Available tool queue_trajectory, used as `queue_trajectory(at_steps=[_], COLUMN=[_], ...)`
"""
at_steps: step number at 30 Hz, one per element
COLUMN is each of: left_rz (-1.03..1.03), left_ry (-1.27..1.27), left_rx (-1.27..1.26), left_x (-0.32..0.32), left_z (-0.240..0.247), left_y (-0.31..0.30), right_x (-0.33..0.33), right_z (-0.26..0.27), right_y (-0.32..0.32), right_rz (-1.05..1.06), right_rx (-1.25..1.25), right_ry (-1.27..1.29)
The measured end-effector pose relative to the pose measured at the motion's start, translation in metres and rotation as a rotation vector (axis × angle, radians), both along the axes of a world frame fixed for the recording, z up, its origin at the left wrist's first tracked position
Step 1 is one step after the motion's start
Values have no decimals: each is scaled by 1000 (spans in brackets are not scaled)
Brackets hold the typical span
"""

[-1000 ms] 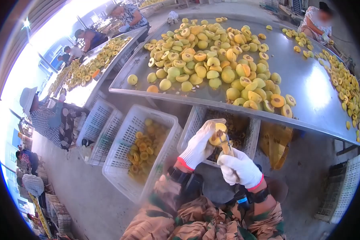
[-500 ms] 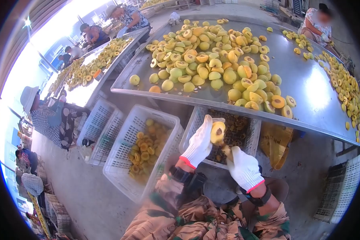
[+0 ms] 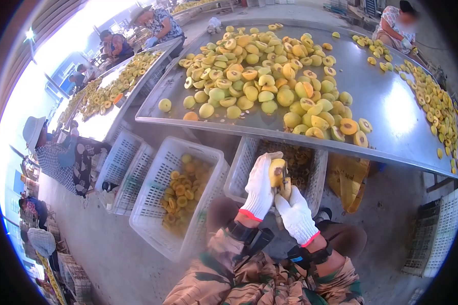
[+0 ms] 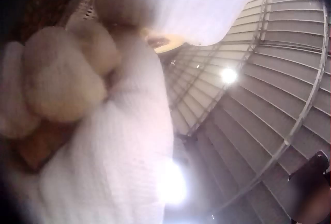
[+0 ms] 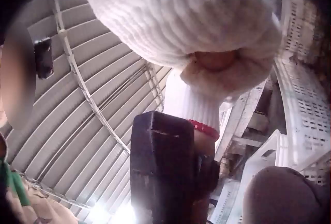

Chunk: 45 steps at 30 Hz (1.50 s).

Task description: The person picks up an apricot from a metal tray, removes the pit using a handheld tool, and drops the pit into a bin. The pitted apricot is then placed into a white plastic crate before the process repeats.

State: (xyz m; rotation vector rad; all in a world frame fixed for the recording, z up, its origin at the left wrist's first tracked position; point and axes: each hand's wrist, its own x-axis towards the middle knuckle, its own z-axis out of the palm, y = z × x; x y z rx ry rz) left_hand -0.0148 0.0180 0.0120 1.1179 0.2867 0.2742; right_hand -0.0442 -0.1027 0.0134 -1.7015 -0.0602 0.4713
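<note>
In the head view my left hand [image 3: 259, 187], in a white knit glove, grips a yellow peach half [image 3: 276, 172] above a crate. My right hand [image 3: 296, 216], gloved alike, holds a pitting tool with a tan handle [image 3: 286, 188]; its metal end is right at the fruit's cut face. The handle's butt [image 5: 214, 60] shows inside the curled right glove in the right wrist view. A sliver of the peach half [image 4: 166, 43] appears between the gloves in the left wrist view, the rest hidden.
A metal table [image 3: 371, 96] ahead bears a heap of peach halves [image 3: 249, 71]. Below it, a white crate [image 3: 234, 185] contains brown scraps; another crate [image 3: 152, 203] to its left contains peach halves. A yellow sack [image 3: 347, 183] lies at right. Several people work at other tables.
The right hand first drew the tool down from the peach half, then brought it back up to the cut face. The left hand still grips the fruit and has shifted slightly.
</note>
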Motion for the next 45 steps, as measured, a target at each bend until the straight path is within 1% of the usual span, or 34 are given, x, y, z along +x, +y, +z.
queue_trajectory(at_steps=[2, 5, 8, 10, 11, 12, 14, 15, 17, 20, 22, 23, 25, 26, 29, 30, 33, 34, 35, 37, 38, 40, 41, 43, 44, 45], left_rz=[15, 104, 96, 135, 154, 154, 129, 118, 121, 175, 227, 160, 29, 24, -136, -118, -37, -15, -47, -110, -104, -93, -144, -243, -247, -251], left_ry=[50, 24, 57, -1, -30, 1, -38, -58, -34, -42, -99, -33, 96, 110, 132, 161, 69, 66, 98, 164, 185, 225, 206, 169, 176, 184], left_rx=[104, 234, 124, 275, 352, 457, 383, 347, 409, 506, 564, 425, 150, 148, -248, -200, 100, 132, 183, 281, 357, 509, 358, 54, 33, 11], left_x=[-1, -5, -5, -3, -4, -8, -11, -11, -12, -18, -17, -16, -13, -14, -14, -10, -5, -6, -5, -5, -5, -3, -1, 2, 2, 2], left_z=[3, 13, 9, -3, -3, 1, -2, -3, -7, -4, -3, -6, -13, -5, 6, 4, -6, -7, -4, 4, 2, -7, -12, -20, -18, -15], left_y=[0, -8, -8, -9, -9, -11, -13, -13, -13, -21, -24, -20, -8, -8, -2, -2, -4, -5, -2, 5, 6, 7, 9, 10, 9, 7], right_x=[-1, -1, -2, -3, -2, -2, -2, -2, -1, -6, -7, -8, -5, -4, -3, -2, 1, 3, 3, 2, 1, -1, -1, 1, 2, 3], right_z=[-9, 32, 30, -3, -4, 0, 18, 19, 21, -7, -25, -29, 3, 20, 37, 37, 36, 37, 38, 36, 36, 37, 37, 29, 25, 23], right_y=[3, -2, -2, -2, 1, -1, -4, -5, -6, -3, -9, -11, -13, -15, -18, -17, -21, -24, -26, -25, -25, -26, -27, -33, -35, -36], right_rz=[-8, 31, 53, 66, 70, 79, 99, 108, 125, 98, 105, 111, 182, 211, 230, 229, 243, 259, 274, 290, 298, 286, 280, 324, 344, 360], right_rx=[-3, 323, 285, -51, -217, -154, -27, -33, -43, -567, -423, -347, 35, 227, 314, 320, 360, 390, 420, 307, 251, 223, 209, 510, 662, 718], right_ry=[-4, 432, 401, 118, -24, 68, 252, 263, 284, -254, -417, -496, 66, 348, 459, 468, 530, 572, 614, 537, 497, 494, 491, 695, 794, 836])
